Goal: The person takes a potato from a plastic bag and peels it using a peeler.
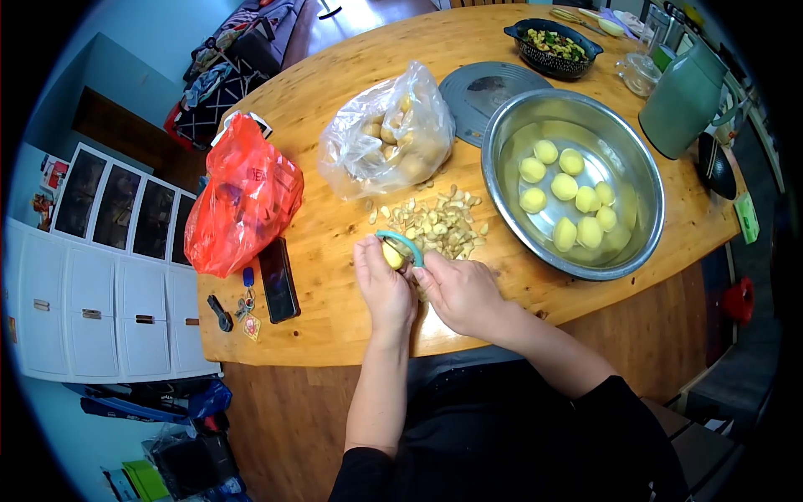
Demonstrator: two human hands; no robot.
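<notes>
Near the front edge of the wooden table, my left hand (pixel 387 289) is closed around a small, partly peeled potato (pixel 391 255). My right hand (pixel 458 289) grips a teal peeler (pixel 403 238), whose curved head lies against the potato. Just beyond my hands, a heap of potato peels (pixel 443 224) is spread on the wood. To the right, a large metal basin (pixel 493 188) holds water and several peeled yellow potatoes (pixel 565 186). Behind the peels stands a clear plastic bag (pixel 347 163) with several unpeeled potatoes (pixel 389 132) inside.
A red plastic bag (pixel 238 201), a black phone (pixel 278 280) and keys (pixel 248 303) lie to the left. Behind the basin are a grey round mat (pixel 473 88), a dark dish of food (pixel 552 50) and a green kettle (pixel 682 105). The table's edge (pixel 326 356) curves close to me.
</notes>
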